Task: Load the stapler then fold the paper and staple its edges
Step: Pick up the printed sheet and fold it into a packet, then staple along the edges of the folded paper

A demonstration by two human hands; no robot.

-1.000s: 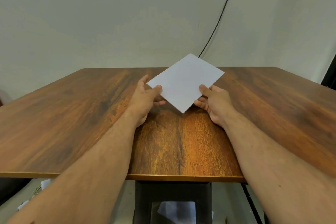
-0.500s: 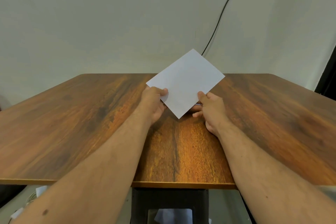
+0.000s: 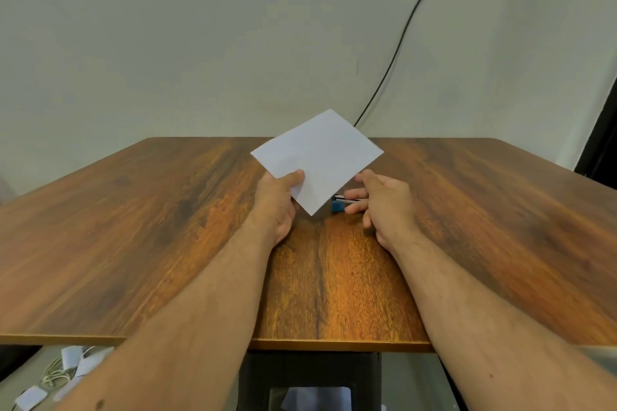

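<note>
A folded white paper [image 3: 320,153] is held tilted above the table, one corner pointing down. My left hand [image 3: 278,200] pinches its left edge between thumb and fingers. My right hand [image 3: 380,200] is off the paper, fingers spread, low over the table. A small blue stapler [image 3: 339,205] lies on the table just under the paper's lower corner, mostly hidden by the paper and by my right fingers, which reach around it; whether they touch it I cannot tell.
The brown wooden table [image 3: 167,227] fills the view, its near edge at the bottom. A black cable [image 3: 400,43] runs down the wall behind. A black box [image 3: 310,380] stands under the table, with cords and white adapters [image 3: 63,374] on the floor at left.
My right hand has let go of the paper's right edge and dropped toward the table. The paper now hangs from my left hand alone, and the blue stapler has come into sight.
</note>
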